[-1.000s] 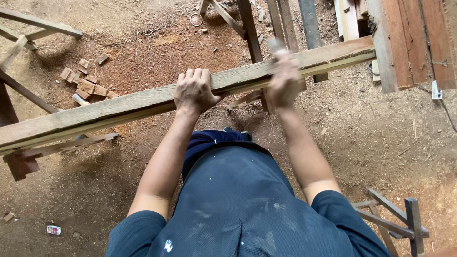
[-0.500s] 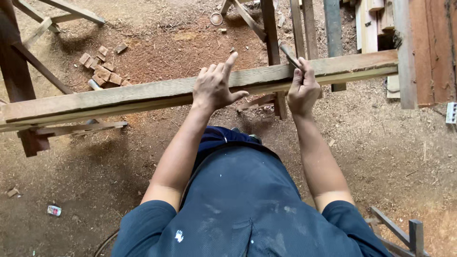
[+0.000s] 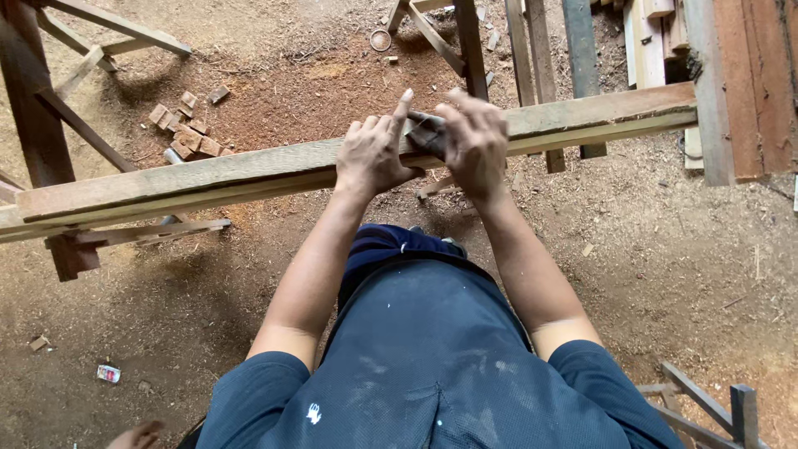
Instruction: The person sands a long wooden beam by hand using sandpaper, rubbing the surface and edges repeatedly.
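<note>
**A:** Item one, the long wooden plank (image 3: pixel 249 170). Where does it lie?

**B:** I log it across my view, long axis running left to right and rising slightly toward the right, resting on a wooden trestle (image 3: pixel 66 249) under its left end. Both hands sit on its middle, directly ahead of the arms.

**A:** Item two, the hands?

**B:** Left hand (image 3: pixel 374 154) flat on the plank's top, fingers spread and loose, gripping nothing. Right hand (image 3: pixel 475 141) just right of it, closed over a small dark block (image 3: pixel 426 131) pressed on the plank; what the block is, I cannot tell. The hands nearly touch, and the block lies between them.

**A:** Surroundings?

**B:** Beyond the plank: wood offcuts (image 3: pixel 184 133) on the sawdust floor (image 3: pixel 682 266), left of the hands. Upright timbers (image 3: pixel 532 50) behind the plank's right half.
</note>
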